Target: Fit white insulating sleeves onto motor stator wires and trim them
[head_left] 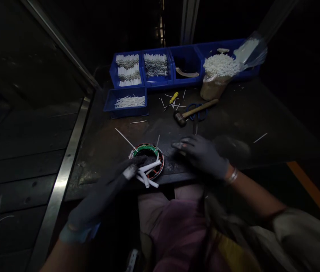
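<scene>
A ring-shaped motor stator (162,166), with green lining and reddish windings, rests near the bench's front edge. Thick white sleeves (150,166) stick out from its front, and a thin white stick (126,139) slants up from its left rim. My left hand (120,172), in a dark glove, grips the stator's left side, its fingers over the ring's opening and its thumb near the sleeves. My right hand (198,153), also gloved and slightly blurred, hovers right of the stator. Its fingers stretch leftward, apart from the ring, and I see nothing held in them.
Beyond the stator lie a hammer (180,118), blue-handled scissors (196,122) and a yellow screwdriver (174,97) among scattered white sticks. Blue bins (156,84) with white tubes line the back. A small blue tray (126,112) and a bag of white pieces (212,88) stand before them.
</scene>
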Action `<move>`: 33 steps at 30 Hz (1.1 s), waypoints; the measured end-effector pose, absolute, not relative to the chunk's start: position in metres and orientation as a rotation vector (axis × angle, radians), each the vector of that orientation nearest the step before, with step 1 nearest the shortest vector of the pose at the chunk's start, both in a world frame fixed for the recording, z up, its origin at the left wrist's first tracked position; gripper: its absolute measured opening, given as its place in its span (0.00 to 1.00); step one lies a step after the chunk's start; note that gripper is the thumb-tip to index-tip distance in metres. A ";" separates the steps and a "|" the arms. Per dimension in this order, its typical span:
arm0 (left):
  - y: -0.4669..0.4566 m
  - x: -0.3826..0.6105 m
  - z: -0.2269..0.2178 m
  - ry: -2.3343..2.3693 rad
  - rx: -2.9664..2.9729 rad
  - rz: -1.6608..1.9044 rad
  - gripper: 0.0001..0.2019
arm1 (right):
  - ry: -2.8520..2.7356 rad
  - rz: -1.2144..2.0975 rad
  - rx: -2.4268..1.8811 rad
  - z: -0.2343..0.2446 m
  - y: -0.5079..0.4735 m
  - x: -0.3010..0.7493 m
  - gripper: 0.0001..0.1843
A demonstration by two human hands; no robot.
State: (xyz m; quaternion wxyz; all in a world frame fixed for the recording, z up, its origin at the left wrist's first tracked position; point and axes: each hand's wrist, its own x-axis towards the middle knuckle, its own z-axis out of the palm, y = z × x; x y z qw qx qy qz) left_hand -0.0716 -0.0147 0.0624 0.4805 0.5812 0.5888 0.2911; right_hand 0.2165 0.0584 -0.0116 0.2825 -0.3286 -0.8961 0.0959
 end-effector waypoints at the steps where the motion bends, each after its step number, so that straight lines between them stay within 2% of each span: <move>1: -0.012 -0.064 0.063 1.474 1.356 0.739 0.22 | -2.485 0.221 -0.825 -0.017 0.066 0.217 0.16; 6: 0.000 -0.033 0.045 1.582 1.093 0.850 0.22 | -2.540 0.169 -0.510 -0.034 0.068 0.197 0.15; 11: -0.001 -0.022 0.033 1.648 0.900 1.120 0.15 | -2.484 0.129 -0.490 -0.038 0.059 0.188 0.12; 17: -0.001 -0.021 0.023 1.741 0.909 1.203 0.13 | -2.422 0.517 -0.497 -0.051 0.053 0.192 0.17; 21: -0.002 -0.021 0.022 1.767 0.976 1.212 0.11 | -2.411 0.605 -0.577 -0.052 0.050 0.194 0.17; 25: -0.004 -0.019 0.021 1.787 0.974 1.219 0.12 | -2.359 0.616 -0.605 -0.041 0.051 0.193 0.17; 27: -0.003 -0.017 0.017 1.803 0.971 1.237 0.13 | -2.384 0.509 -0.580 -0.030 0.051 0.189 0.17; 31: 0.000 -0.019 0.007 1.832 1.034 1.259 0.12 | -2.676 0.234 -0.517 0.001 0.049 0.171 0.14; 33: -0.003 -0.030 0.004 1.816 1.191 1.222 0.12 | -2.783 0.279 -0.619 0.016 0.050 0.161 0.13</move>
